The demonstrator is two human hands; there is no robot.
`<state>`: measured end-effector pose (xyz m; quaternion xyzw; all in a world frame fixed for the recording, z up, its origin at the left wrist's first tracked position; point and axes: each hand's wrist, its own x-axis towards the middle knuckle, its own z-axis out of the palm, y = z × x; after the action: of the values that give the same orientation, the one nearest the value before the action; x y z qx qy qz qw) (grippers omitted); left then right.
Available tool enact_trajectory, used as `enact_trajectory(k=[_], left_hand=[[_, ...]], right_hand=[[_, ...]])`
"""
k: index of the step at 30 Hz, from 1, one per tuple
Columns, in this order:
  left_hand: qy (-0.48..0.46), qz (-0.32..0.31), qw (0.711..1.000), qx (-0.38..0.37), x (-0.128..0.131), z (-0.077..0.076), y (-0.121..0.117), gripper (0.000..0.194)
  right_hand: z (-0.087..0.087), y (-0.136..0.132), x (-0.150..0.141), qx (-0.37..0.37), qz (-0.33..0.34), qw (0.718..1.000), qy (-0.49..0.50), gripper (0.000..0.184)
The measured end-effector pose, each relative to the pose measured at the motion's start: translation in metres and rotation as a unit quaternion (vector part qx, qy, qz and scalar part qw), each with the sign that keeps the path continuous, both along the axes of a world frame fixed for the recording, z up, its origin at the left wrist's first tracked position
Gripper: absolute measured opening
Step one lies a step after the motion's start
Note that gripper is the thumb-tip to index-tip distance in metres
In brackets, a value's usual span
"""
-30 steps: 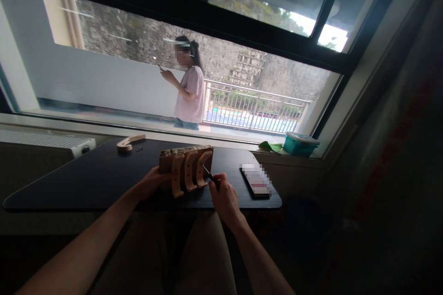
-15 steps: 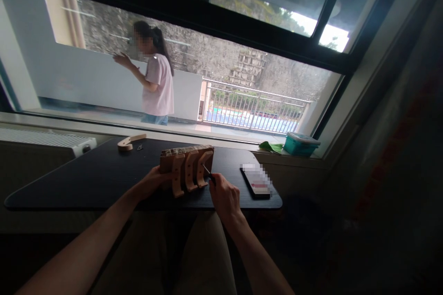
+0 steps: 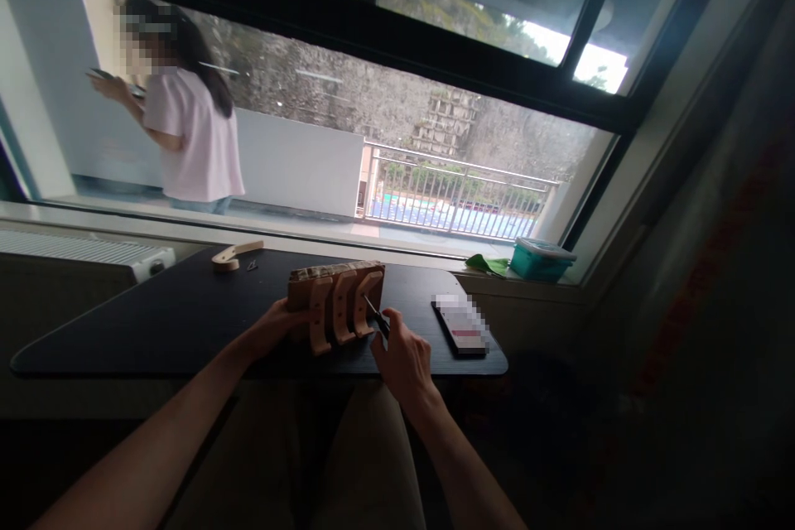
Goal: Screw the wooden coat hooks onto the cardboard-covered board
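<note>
A wooden rack (image 3: 335,291) with three curved wooden hooks on its front stands tilted on the black table (image 3: 155,323). My left hand (image 3: 273,327) grips the rack's left end, fingers wrapped round it. My right hand (image 3: 402,356) is closed round the dark handle of a screwdriver (image 3: 376,316), whose tip points at the rightmost hook (image 3: 366,298).
A loose wooden hook (image 3: 234,253) and small screws (image 3: 252,266) lie at the table's far left. A phone (image 3: 460,325) lies at the right. On the sill sit a teal box (image 3: 540,258) and a green leaf (image 3: 487,263). A person (image 3: 186,124) walks outside the window.
The person outside has walked from the middle of the window to the far left. My hands, the rack and the screwdriver have barely shifted.
</note>
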<state>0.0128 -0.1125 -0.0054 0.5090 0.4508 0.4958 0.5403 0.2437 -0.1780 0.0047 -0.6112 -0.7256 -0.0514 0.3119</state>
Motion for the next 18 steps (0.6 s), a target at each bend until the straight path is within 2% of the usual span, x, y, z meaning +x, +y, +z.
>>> enact_trajectory(k=[8,13,18], left_hand=[[-0.016,-0.028,0.999,0.019,-0.0025,-0.0035,0.0028,0.045],[-0.015,-0.028,0.999,0.02,-0.003,-0.004,0.0031,0.043],[-0.012,-0.026,0.999,0.019,-0.0035,-0.0051,0.0041,0.045]], right_hand=[[0.0021,0.003,0.0021,0.042,0.014,0.995,-0.084,0.015],[0.0007,0.002,0.0016,0.017,0.019,0.999,-0.023,0.014],[-0.0016,0.0018,0.0002,-0.029,0.003,0.998,0.064,0.02]])
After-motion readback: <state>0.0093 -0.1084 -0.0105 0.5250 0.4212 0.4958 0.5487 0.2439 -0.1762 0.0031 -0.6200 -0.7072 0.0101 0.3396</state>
